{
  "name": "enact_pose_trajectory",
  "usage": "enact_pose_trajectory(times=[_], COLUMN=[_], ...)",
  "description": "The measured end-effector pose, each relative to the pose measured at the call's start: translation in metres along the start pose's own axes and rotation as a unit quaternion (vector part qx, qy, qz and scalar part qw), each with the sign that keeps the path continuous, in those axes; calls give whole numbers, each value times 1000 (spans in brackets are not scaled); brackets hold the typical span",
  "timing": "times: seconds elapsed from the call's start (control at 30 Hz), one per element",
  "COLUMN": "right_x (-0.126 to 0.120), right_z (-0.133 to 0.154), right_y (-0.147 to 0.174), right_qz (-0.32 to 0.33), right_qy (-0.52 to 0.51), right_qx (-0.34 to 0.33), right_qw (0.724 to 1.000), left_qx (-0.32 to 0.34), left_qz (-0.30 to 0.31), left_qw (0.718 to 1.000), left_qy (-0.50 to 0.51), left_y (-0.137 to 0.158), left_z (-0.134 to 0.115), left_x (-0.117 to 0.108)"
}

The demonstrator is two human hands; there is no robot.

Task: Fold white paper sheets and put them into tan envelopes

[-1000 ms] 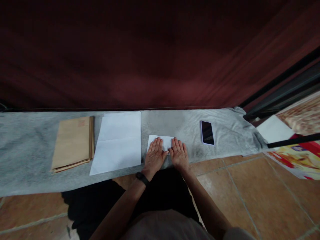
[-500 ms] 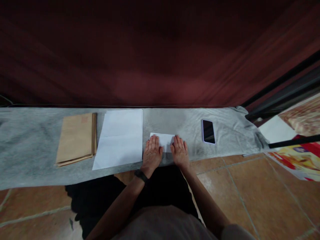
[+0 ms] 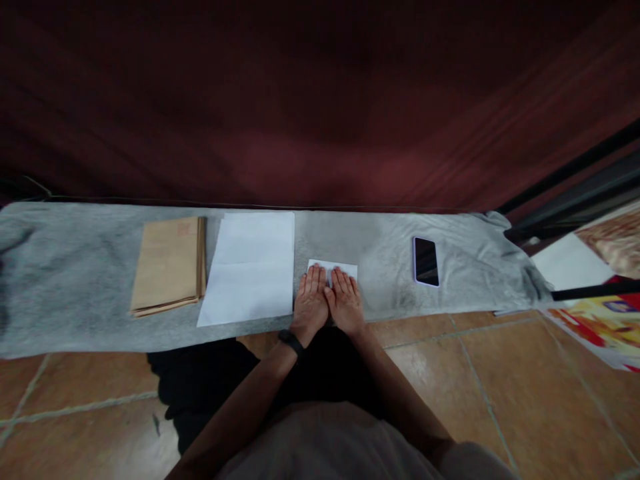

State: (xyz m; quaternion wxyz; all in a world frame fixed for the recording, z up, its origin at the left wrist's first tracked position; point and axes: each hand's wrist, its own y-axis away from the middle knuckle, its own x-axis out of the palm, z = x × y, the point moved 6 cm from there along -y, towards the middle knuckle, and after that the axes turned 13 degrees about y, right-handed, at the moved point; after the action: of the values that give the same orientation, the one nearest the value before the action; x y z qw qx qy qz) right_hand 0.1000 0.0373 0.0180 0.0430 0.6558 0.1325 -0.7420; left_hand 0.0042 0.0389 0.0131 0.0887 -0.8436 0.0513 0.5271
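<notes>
A small white piece of folded paper [image 3: 334, 264] lies on the grey cloth in front of me, mostly covered by my hands. My left hand [image 3: 311, 301] rests flat on its left part, fingers stretched forward. Close beside it, my right hand [image 3: 346, 300] presses flat on the paper too, its thumb reaching the left hand. Neither hand grips anything. To the left is a stack of larger white sheets [image 3: 250, 267] with a faint crease across the top one.
Left of the sheets sits a pile of brown envelopes [image 3: 167, 263]. A phone [image 3: 426, 261] lies to the right on the grey cloth [image 3: 385, 233]. A dark red curtain [image 3: 310, 153] hangs behind. Black bars and a colourful printed box [image 3: 600, 320] are at the far right.
My right hand has slid left across the paper, from its right edge to beside my left hand. The whole view has shifted slightly.
</notes>
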Motion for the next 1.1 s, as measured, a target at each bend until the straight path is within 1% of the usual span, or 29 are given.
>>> enact_pose_trajectory(times=[0.2, 0.3, 0.5, 0.63, 0.87, 0.97, 1.1], right_x=[1, 0, -1, -2, -2, -2, -2], right_z=[-12, -19, -36, -45, -49, -48, -48], right_y=[6, 9, 16, 20, 22, 22, 23], right_qz=[-53, -70, -75, -84, -88, -84, -74], right_qy=[35, 48, 77, 81, 82, 80, 80], right_qx=[10, 12, 25, 29, 29, 31, 31], right_qw=[998, 996, 994, 993, 992, 993, 994], left_qx=[0, 4, -8, -14, -28, -1, 81], left_qz=[-25, -30, -35, -54, -86, -57, 15], left_qw=[999, 999, 999, 998, 995, 998, 995], left_qy=[28, 33, 24, 25, 30, 29, 54], left_y=[0, 0, 1, 3, 8, 2, -14], left_z=[-2, -2, -1, 0, 0, -11, -38], left_x=[-6, -6, -7, -8, -11, -9, 1])
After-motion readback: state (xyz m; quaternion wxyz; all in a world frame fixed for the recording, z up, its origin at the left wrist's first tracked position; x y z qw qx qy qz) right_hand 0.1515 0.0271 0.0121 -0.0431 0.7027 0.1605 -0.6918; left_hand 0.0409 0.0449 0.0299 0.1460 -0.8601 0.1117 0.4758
